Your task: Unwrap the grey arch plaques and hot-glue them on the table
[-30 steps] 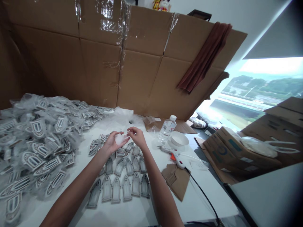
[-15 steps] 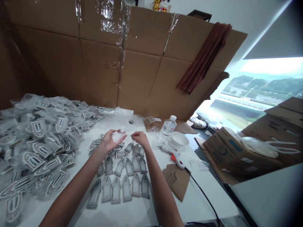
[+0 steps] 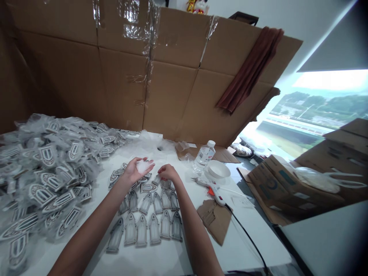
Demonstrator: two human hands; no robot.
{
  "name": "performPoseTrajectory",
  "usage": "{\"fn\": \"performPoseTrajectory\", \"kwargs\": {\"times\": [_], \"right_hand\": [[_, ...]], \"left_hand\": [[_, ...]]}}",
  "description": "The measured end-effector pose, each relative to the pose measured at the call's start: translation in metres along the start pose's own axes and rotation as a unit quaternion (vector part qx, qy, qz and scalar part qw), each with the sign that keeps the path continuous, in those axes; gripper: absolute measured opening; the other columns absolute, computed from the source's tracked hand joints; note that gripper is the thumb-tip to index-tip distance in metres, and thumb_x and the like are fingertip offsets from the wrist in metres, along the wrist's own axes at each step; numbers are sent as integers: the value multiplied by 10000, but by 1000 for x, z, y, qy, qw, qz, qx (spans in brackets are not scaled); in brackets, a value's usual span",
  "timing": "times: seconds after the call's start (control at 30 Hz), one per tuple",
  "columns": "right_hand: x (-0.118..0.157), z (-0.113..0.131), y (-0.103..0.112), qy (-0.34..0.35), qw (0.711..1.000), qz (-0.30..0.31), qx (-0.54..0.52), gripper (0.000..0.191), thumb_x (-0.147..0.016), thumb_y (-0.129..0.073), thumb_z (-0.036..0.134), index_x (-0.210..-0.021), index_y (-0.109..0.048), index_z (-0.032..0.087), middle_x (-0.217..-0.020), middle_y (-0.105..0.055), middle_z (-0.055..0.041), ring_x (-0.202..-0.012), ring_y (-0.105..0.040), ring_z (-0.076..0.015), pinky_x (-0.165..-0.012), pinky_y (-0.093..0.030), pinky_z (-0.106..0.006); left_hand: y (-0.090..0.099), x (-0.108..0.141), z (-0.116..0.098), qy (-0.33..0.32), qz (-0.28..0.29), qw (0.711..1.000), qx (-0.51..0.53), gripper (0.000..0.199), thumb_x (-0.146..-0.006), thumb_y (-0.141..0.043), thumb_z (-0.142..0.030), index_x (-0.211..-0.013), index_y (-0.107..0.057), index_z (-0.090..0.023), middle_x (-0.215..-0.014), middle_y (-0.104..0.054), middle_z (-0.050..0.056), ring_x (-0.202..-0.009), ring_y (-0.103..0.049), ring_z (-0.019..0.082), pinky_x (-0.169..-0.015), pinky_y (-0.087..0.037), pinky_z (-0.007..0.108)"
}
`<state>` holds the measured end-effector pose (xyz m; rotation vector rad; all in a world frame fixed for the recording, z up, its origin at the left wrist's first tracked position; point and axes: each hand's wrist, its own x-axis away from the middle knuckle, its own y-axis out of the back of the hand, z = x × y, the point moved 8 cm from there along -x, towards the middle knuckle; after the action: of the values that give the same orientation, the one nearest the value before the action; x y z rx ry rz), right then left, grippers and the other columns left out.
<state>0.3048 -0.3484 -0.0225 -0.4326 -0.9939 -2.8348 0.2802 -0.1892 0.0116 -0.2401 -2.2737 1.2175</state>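
My left hand [image 3: 136,170] is turned palm up with its fingers stretched out, and a small heap of white material [image 3: 142,166] lies on it. I cannot make out its kind. My right hand [image 3: 169,173] has its fingertips pinched together, pointing down at the back row of small grey arched window-shaped frames [image 3: 154,229]. What the pinch holds, if anything, is hidden. Under the fingertips is one arched frame [image 3: 156,179]. Several rows of these frames lie between my forearms. Beneath my left hand, darker patterned arched pieces [image 3: 114,176] lie in a loose pile.
A big heap of bagged arched pieces [image 3: 54,180] fills the left side. On the right are a plastic bottle [image 3: 204,157], a white bowl [image 3: 218,169], a glue gun [image 3: 214,191] with a cord, and torn cardboard [image 3: 215,220]. A tall cardboard wall [image 3: 120,84] stands behind.
My right hand has moved down and slightly left, from beside my left hand to the back row of frames. My left hand stays nearly still with the white material.
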Motion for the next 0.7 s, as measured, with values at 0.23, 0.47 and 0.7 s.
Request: {"fn": "performPoseTrajectory", "kwargs": {"times": [0.23,0.47,0.7], "right_hand": [[3,4,-1,-2,1000,3,7,203,-559,-577,45,-706,-672,148,-491,-600,-9,-427,-542,-118,-466,-441,-197],[2,2,-1,-7,1000,-7,19,232,-553,-606,49,-747,-690,146,-526,-623,-23,-444,-568,-131,-473,-445,-204],[8,6,11,-3,1000,-26,17,234,-575,-649,110,-802,-702,135,-557,-634,-40,-448,-577,-127,-444,-420,-185]], "left_hand": [[0,0,1,0,3,1000,-3,201,-737,-487,-141,-928,-536,-98,-1137,-586,221,-1151,-558,355,-804,-575,396],[0,0,1,-2,1,1000,-5,207,-734,-488,-138,-931,-538,-97,-1126,-592,219,-1140,-566,354,-796,-576,395],[0,0,1,0,4,1000,-3,216,-739,-489,-144,-944,-541,-99,-1127,-594,215,-1132,-574,344,-809,-573,402]]}}
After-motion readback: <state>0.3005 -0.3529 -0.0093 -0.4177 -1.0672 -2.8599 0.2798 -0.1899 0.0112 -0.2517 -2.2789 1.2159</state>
